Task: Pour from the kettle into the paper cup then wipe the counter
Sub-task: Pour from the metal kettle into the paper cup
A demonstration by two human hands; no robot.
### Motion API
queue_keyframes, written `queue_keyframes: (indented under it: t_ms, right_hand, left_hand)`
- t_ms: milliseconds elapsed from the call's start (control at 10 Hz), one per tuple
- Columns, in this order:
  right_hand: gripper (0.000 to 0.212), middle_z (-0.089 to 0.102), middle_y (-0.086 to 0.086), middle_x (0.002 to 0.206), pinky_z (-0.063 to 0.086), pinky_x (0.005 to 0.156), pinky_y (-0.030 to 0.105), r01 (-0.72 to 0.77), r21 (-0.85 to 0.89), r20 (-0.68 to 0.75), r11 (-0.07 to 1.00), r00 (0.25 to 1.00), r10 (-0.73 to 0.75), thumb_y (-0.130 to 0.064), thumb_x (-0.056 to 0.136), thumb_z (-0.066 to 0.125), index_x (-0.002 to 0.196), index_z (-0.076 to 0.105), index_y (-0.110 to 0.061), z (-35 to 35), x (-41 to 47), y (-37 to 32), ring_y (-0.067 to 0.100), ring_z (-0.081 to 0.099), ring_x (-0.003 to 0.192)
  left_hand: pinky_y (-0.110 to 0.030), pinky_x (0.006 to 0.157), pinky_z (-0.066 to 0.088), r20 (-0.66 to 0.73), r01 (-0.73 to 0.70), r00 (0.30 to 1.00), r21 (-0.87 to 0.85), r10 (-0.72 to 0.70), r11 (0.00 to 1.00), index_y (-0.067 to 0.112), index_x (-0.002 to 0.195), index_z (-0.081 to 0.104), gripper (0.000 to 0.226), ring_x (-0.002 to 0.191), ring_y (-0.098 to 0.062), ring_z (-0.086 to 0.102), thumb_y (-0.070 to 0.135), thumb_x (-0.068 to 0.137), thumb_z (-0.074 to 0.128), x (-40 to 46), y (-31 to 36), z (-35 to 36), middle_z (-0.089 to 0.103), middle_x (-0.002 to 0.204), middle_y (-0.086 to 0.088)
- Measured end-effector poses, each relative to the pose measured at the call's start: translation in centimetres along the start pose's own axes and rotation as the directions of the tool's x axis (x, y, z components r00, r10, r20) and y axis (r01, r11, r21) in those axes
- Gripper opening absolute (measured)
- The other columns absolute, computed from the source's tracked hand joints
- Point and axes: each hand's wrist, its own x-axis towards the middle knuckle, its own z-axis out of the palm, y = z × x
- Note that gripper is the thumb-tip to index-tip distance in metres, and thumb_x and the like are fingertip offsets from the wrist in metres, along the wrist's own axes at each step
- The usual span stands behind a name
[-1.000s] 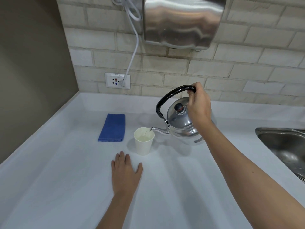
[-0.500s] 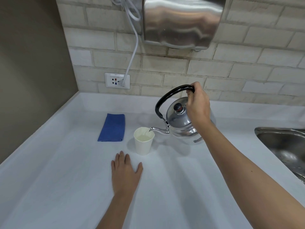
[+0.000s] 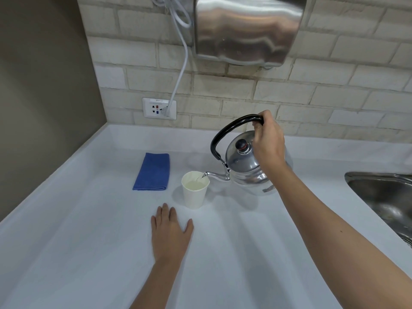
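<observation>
A shiny steel kettle (image 3: 244, 167) with a black arched handle is tilted to the left, held above the white counter (image 3: 234, 253). My right hand (image 3: 268, 143) grips the handle at its top right end. The thin spout reaches over the rim of a white paper cup (image 3: 195, 196), and a fine stream of water falls into it. The cup stands upright with liquid inside. My left hand (image 3: 170, 231) lies flat on the counter just in front of the cup, fingers apart, not touching it. A folded blue cloth (image 3: 152, 171) lies left of the cup.
A steel sink (image 3: 383, 197) is set into the counter at the right edge. On the brick wall hang a metal hand dryer (image 3: 247, 30) and a wall socket (image 3: 159, 108) with a white cord plugged in. A brown side wall closes the left.
The kettle and my right hand have stayed almost still while the pour continues. My left hand has not moved.
</observation>
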Motion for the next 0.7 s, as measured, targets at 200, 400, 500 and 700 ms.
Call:
queue_keyframes:
  t_ms: [200, 400, 500, 700]
  right_hand:
    - [0.01, 0.061, 0.019, 0.09, 0.045, 0.07, 0.05, 0.002, 0.003, 0.006, 1.0, 1.0, -0.002, -0.013, 0.094, 0.039, 0.093, 0.047, -0.006, -0.03, 0.0, 0.0, 0.036, 0.053, 0.083]
    - [0.011, 0.06, 0.02, 0.088, 0.042, 0.066, 0.047, 0.016, 0.001, 0.006, 1.0, 1.0, -0.016, -0.012, 0.094, 0.039, 0.093, 0.046, -0.005, -0.09, -0.01, 0.03, 0.035, 0.052, 0.081]
    - [0.011, 0.06, 0.019, 0.088, 0.04, 0.065, 0.045, 0.018, 0.003, 0.005, 1.0, 1.0, -0.018, -0.012, 0.094, 0.039, 0.093, 0.047, -0.005, -0.12, 0.05, 0.02, 0.034, 0.051, 0.081]
    - [0.011, 0.06, 0.018, 0.088, 0.04, 0.066, 0.045, 0.027, 0.0, 0.003, 1.0, 1.0, -0.027, -0.012, 0.095, 0.038, 0.093, 0.046, -0.005, -0.19, -0.04, -0.01, 0.034, 0.051, 0.083]
  left_hand:
    - [-0.037, 0.12, 0.008, -0.004, -0.001, 1.0, 0.002, 0.001, 1.0, 0.009, 0.141, 0.031, 0.066, 0.145, -0.022, 0.014, 0.05, 0.091, 0.039, -0.02, -0.01, 0.0, 0.022, 0.156, -0.009]
    - [-0.037, 0.12, 0.008, -0.006, -0.003, 1.0, 0.005, 0.003, 1.0, 0.009, 0.141, 0.031, 0.066, 0.145, -0.022, 0.015, 0.05, 0.09, 0.039, -0.05, -0.05, 0.02, 0.022, 0.156, -0.009]
    - [-0.037, 0.12, 0.008, -0.004, -0.003, 1.0, 0.011, 0.004, 1.0, 0.009, 0.141, 0.031, 0.066, 0.145, -0.022, 0.015, 0.05, 0.09, 0.038, -0.03, -0.01, 0.02, 0.023, 0.156, -0.01]
    - [-0.037, 0.12, 0.008, -0.004, -0.005, 1.0, 0.015, 0.005, 1.0, 0.008, 0.141, 0.031, 0.066, 0.145, -0.022, 0.015, 0.05, 0.091, 0.038, -0.09, -0.04, 0.01, 0.023, 0.156, -0.01]
